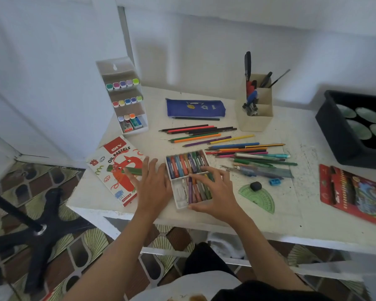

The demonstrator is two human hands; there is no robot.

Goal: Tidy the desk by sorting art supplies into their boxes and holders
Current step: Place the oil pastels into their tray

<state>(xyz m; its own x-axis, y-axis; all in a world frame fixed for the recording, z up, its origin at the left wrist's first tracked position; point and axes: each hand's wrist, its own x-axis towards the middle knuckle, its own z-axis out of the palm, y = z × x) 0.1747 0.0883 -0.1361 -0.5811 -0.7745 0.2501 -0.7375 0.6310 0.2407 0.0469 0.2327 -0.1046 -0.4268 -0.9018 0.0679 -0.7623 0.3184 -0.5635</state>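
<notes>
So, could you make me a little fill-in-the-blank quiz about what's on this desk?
1. A loose ___ pastel lies on the oil pastels box.
2. The black eraser sits on the green ___.
3. The pencil case is ___.
4. The right hand rests on pastels in the ___ tray.
Missing words: green, protractor, blue, white.

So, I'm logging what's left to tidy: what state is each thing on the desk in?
Pastel tray: uncovered, near row partly empty.
Oil pastels box: lying flat, green pastel on it.
Pencil case: lying flat.
Coloured pencils: loose on desk.
Marker rack: upright, partly filled.
Pencil holder: upright, holding tools.
Left hand: open, fingers straight.
Right hand: open, fingers spread on tray's pastels.
</notes>
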